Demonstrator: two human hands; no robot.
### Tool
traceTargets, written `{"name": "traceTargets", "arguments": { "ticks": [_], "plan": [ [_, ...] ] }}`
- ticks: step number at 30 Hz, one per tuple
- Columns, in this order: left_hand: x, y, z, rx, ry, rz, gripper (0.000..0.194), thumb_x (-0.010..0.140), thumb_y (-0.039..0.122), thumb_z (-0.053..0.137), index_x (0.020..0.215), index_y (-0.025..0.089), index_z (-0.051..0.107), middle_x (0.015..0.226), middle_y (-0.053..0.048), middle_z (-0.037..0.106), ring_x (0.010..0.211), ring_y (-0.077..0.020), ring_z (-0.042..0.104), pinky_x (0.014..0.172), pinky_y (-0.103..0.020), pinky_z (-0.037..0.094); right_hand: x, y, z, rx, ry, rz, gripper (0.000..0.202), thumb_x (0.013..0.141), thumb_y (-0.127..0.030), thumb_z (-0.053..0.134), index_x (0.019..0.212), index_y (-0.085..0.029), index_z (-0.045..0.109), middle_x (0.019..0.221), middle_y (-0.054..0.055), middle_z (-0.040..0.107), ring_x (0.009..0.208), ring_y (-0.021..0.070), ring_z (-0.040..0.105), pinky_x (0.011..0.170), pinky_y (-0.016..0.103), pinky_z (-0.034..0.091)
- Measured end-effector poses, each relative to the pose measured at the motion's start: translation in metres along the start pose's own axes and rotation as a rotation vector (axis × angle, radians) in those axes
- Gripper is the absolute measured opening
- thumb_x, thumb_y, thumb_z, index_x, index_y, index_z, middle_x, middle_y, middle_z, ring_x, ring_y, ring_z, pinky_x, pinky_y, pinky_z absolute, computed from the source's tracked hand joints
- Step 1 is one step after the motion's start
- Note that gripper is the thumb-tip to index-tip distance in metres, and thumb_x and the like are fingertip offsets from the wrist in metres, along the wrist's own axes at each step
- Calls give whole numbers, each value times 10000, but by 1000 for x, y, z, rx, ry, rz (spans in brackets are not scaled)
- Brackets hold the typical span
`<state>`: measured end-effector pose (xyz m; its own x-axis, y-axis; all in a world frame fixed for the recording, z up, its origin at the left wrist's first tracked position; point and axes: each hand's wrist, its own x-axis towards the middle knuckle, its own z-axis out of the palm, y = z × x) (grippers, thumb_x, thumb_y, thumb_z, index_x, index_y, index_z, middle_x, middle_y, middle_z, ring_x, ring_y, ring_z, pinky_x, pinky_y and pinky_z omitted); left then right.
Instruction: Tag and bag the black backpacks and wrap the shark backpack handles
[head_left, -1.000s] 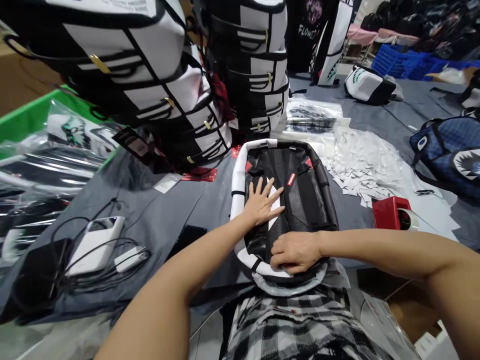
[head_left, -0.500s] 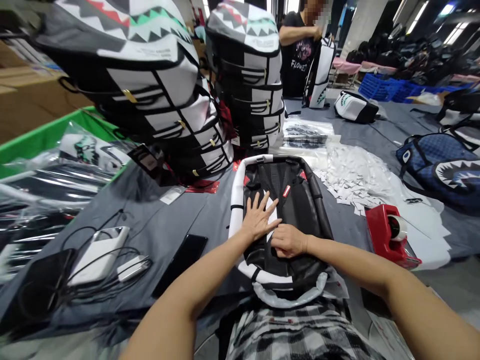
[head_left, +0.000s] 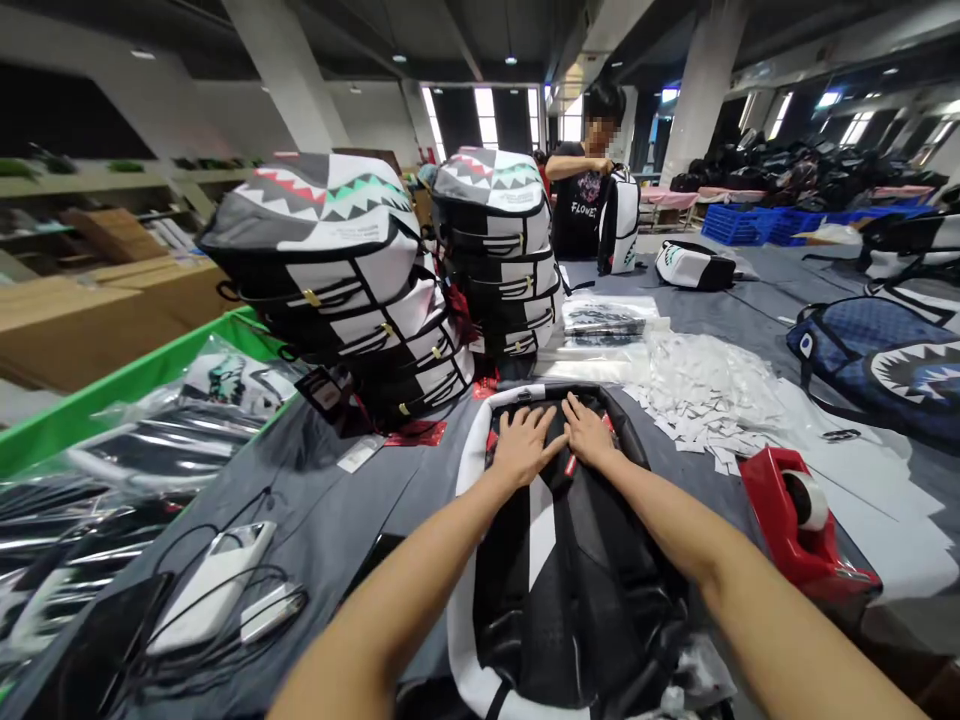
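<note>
A black-and-white backpack (head_left: 600,590) lies in front of me with its strap side up, and its near end reaches the bottom of the view. My left hand (head_left: 523,449) rests on its far part with the fingers spread. Beside it, my right hand (head_left: 589,433) lies on the top of the shoulder straps, fingers stretched forward. Both hands touch the bag, and neither is wrapped round anything. Between my wrists a small red label (head_left: 571,466) shows on a strap.
Two stacks of backpacks (head_left: 367,270) stand beyond the bag. To the right are white paper pieces (head_left: 705,395) and a red tape dispenser (head_left: 799,530). A power bank (head_left: 217,590) with cables and a green-edged bin (head_left: 225,325) are at left. Across the table, a person (head_left: 589,195) handles another backpack.
The camera view has tilted up. My hands have moved from the backpack's middle to its far end. My right hand has gone from a closed fist to stretched fingers.
</note>
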<state>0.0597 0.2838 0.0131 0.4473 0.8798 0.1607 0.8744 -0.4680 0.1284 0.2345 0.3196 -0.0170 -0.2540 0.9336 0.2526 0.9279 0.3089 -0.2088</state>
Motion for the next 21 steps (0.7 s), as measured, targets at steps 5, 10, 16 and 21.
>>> {"name": "traceTargets", "arguments": {
  "ticks": [5,10,16,21],
  "plan": [
    [13,15,50,-13,-5,-115,735,958,693,323,1564,279,348,1661,-103,264,1530,-462,71,1139,-717,226,31,38,-12,210,-32,54,379,957,-243,529,1330,-259,599,1295,87,690,1003,214,723,871,313,547],
    [10,11,63,-22,42,-106,767,949,701,336,1589,282,279,1669,-94,242,1534,-456,50,1157,-714,224,120,108,-34,240,76,241,322,1039,-270,368,1212,-194,628,926,43,756,647,120,686,677,212,502],
    [13,0,72,11,71,-67,722,941,670,420,1584,411,216,1675,-50,234,1536,-459,46,1148,-718,255,173,170,26,229,63,403,122,810,-268,745,878,-171,718,892,53,744,803,162,657,707,237,470],
    [14,0,70,34,63,-63,725,937,639,478,1578,418,219,1676,-45,227,1538,-451,33,1151,-702,259,182,190,54,229,-5,509,97,821,-301,736,823,-204,745,847,40,741,792,170,648,694,247,433]
  ]
}}
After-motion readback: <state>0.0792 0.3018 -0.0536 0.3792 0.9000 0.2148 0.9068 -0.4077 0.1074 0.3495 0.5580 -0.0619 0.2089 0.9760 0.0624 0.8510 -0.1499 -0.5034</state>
